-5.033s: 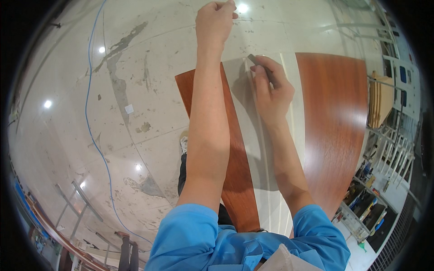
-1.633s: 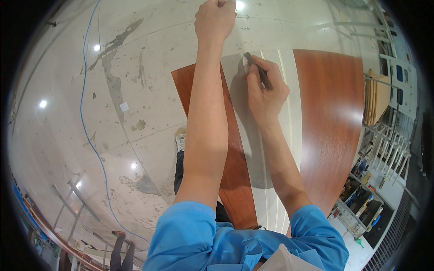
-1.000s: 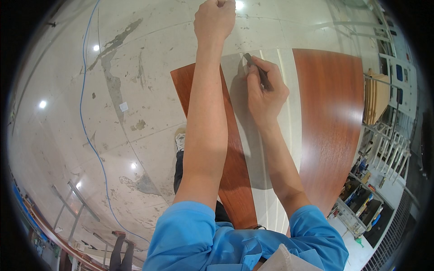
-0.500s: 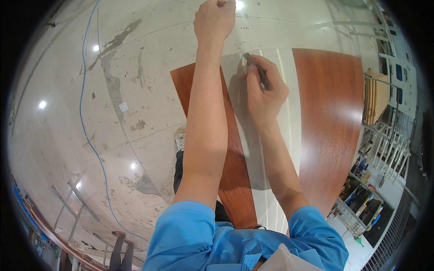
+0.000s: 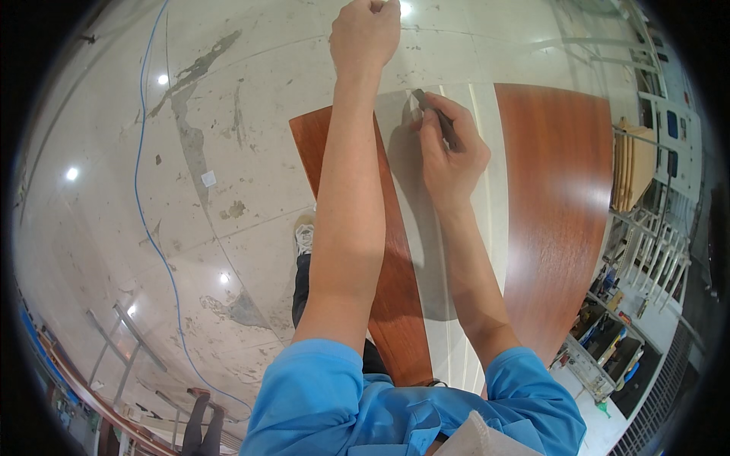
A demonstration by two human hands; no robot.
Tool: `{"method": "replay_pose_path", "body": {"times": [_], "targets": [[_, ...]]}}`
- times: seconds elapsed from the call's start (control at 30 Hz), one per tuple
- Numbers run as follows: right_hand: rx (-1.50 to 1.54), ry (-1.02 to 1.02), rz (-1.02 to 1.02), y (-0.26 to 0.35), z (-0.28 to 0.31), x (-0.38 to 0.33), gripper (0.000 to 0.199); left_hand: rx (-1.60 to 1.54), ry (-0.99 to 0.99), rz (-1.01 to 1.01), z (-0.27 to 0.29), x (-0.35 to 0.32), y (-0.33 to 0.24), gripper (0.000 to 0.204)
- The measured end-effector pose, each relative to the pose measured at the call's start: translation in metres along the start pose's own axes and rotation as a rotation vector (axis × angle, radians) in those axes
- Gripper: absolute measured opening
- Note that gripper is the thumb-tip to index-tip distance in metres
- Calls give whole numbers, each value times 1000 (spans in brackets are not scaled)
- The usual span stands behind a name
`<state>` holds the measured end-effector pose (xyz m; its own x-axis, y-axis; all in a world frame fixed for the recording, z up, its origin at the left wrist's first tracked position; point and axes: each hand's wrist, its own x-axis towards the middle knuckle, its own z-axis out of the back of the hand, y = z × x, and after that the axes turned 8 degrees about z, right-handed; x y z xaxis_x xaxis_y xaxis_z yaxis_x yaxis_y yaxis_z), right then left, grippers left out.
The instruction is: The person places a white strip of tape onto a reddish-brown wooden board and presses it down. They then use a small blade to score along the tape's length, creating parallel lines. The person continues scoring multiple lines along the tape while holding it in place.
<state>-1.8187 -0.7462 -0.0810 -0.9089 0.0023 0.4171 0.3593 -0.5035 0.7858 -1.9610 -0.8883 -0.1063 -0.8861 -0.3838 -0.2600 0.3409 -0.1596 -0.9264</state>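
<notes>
My left hand [image 5: 366, 36] is raised past the far edge of the panel at the top of the view. Its fingers are curled closed, and whatever they may hold is hidden. Below and to the right, my right hand [image 5: 456, 156] is over the pale grooved band [image 5: 490, 190] of a wood-look panel. It grips a slim dark tool [image 5: 439, 120] between thumb and fingers, pointing up and left toward the band's far end. The exact kind of tool cannot be made out. Reddish-brown surfaces flank the band, a narrow strip [image 5: 399, 304] on the left and a wide face [image 5: 555, 197] on the right.
A blue cable [image 5: 144, 220] runs across the stained tile floor at left. My shoe [image 5: 304, 237] is beside the panel's left edge. Stacked boards [image 5: 631, 167], white racks and a tool-filled bench [image 5: 608, 342] stand at right. Another person's legs [image 5: 202, 425] show at lower left.
The whole view has shifted very slightly, panel and floor included. Both hands keep nearly the same places, and the right hand still grips the dark tool.
</notes>
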Motion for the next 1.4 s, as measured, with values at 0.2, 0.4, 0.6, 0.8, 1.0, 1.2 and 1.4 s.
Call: {"method": "replay_pose_path", "body": {"times": [0.2, 0.4, 0.6, 0.8, 1.0, 1.2, 1.4], "targets": [[27, -4, -20, -2, -1, 0, 17, -6, 15, 20, 1, -2, -2, 45], [17, 3, -30, 0, -1, 1, 17, 1, 9, 9, 1, -1, -2, 45], [22, 5, -30, 1, -1, 1, 17, -10, 8, 3, 3, -4, -4, 46], [-29, 36, 6, 2, 2, 0, 19, 14, 10, 39, 3, -5, -7, 46], [-37, 46, 0, 1, 3, -3, 20, -3, 11, 15, 2, -3, -2, 45], [-35, -1, 21, -3, -1, -4, 17, 18, 9, 22, 1, -2, -3, 45], [-32, -17, -29, 3, -1, -6, 17, 32, 6, 14, 2, -3, -4, 45]]}}
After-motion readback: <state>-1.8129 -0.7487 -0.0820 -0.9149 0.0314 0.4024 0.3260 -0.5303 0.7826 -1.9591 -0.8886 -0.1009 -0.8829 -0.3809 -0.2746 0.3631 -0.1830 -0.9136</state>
